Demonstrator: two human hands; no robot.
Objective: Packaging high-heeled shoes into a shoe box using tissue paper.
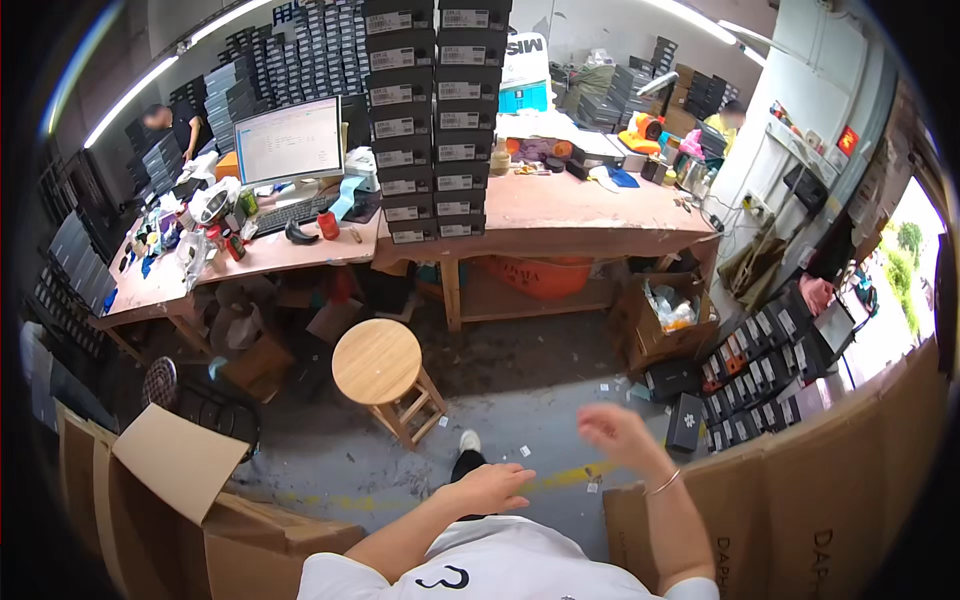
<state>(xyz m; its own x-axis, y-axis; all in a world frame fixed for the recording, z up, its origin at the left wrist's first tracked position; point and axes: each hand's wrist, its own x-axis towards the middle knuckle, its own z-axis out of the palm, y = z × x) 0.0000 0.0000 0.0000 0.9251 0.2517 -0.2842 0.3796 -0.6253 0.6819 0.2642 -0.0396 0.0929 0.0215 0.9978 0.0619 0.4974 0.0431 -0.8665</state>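
Grey floor (540, 400) is flanked by cartons (760, 500); stool (377, 361) is set ahead-L of L hand (490, 488), fingers loosely extended, nothing held. R hand (615, 435) is blurred, grip can't be told. Prob. between grasps; reach'd be needed.

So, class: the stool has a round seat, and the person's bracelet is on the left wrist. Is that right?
Not quite: the wrist is wrong. The head view shows the bracelet on the wrist of the right hand. The stool does have a round seat.
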